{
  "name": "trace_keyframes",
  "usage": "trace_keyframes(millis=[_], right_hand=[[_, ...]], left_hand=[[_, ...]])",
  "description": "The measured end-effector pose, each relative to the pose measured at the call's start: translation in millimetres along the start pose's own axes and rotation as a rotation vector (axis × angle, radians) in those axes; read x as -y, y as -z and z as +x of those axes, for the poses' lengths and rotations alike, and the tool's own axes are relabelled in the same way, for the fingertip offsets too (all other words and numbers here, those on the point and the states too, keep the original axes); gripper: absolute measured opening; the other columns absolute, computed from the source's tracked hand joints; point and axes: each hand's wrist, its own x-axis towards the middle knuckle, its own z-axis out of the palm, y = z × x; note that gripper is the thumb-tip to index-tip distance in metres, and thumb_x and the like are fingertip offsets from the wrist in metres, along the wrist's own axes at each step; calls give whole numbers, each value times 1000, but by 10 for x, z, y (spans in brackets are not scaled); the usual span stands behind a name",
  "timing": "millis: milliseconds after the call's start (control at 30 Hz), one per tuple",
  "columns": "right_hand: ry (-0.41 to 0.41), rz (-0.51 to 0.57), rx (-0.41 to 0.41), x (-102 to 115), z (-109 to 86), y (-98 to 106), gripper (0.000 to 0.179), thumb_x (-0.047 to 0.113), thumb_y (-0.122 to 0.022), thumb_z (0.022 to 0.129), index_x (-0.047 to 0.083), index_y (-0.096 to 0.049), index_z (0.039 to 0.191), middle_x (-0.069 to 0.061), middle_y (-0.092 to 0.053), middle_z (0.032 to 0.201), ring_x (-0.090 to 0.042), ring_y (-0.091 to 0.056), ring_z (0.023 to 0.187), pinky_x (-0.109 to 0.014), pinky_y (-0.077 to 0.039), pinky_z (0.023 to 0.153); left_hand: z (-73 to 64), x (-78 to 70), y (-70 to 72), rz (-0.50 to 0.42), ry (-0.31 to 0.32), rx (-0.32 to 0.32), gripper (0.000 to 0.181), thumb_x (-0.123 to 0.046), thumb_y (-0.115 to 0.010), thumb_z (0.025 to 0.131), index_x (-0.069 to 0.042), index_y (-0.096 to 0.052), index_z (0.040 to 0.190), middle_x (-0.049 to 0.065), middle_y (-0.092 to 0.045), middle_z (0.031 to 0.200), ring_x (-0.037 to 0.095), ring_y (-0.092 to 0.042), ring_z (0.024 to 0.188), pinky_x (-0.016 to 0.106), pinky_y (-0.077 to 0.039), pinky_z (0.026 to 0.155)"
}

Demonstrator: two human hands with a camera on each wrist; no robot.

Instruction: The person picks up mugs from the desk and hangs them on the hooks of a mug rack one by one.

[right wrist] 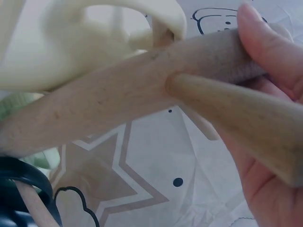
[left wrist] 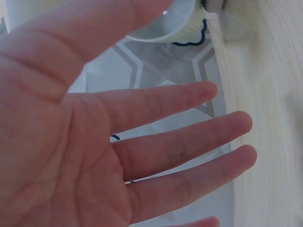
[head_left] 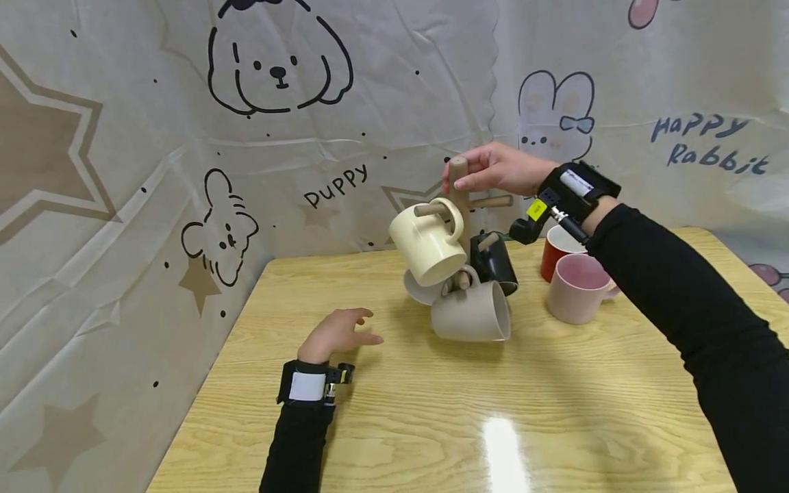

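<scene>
My right hand (head_left: 502,168) grips the top of a wooden mug tree (head_left: 459,188), its thumb on the near side of the post. A cream mug (head_left: 425,243) hangs tilted by its handle from an upper peg. Lower down hang a greyish-beige mug (head_left: 471,316), a black mug (head_left: 493,263) and, partly hidden behind, a pale mug (head_left: 422,287). In the right wrist view the post (right wrist: 104,99) runs up to the fingers, with a bare peg (right wrist: 241,123) sticking out. My left hand (head_left: 335,334) is above the table left of the tree, fingers extended, holding nothing.
Right of the tree, a pink mug (head_left: 576,291) stands upright on the wooden table (head_left: 394,424), with a red mug (head_left: 557,250) just behind it. The right forearm passes above and beside them. A printed cloth (head_left: 382,82) hangs along the table's back and left edges.
</scene>
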Motion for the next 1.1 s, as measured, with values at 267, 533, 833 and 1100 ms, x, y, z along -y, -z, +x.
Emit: trace_keyframes(millis=[267,533,833,1100], right_hand=[[7,20,-146,9,-71,-109,23,7,-59,88,0,-63,111,4,-69,99,-9,-61,101,-21,-47,92],[-84,8,-343,49,-114,-232,25,12,-64,86,6,-66,111,5,-70,99,-6,-61,100,-21,-49,88],[-209,-58,-566,182,-151,-438,33,14,-66,85,0,-63,114,1,-71,97,-1,-62,85,-21,-51,78],[-275,-227,-782,269,-140,-653,27,22,-69,83,4,-69,103,-13,-68,104,-5,-58,73,-16,-48,57]], left_hand=[[-39,-40,19,-2,-19,42,62,-36,-66,83,-4,-47,132,20,-57,124,35,-55,112,46,-46,90],[-24,-29,34,-8,-20,52,63,-37,-67,82,-3,-47,132,20,-57,124,34,-55,111,45,-47,89],[-23,-26,31,2,-15,56,63,-37,-66,83,-3,-46,133,20,-56,124,35,-55,112,46,-46,90],[-26,-29,20,11,-26,56,64,-37,-66,83,-2,-47,132,21,-57,123,34,-55,111,45,-47,89]])
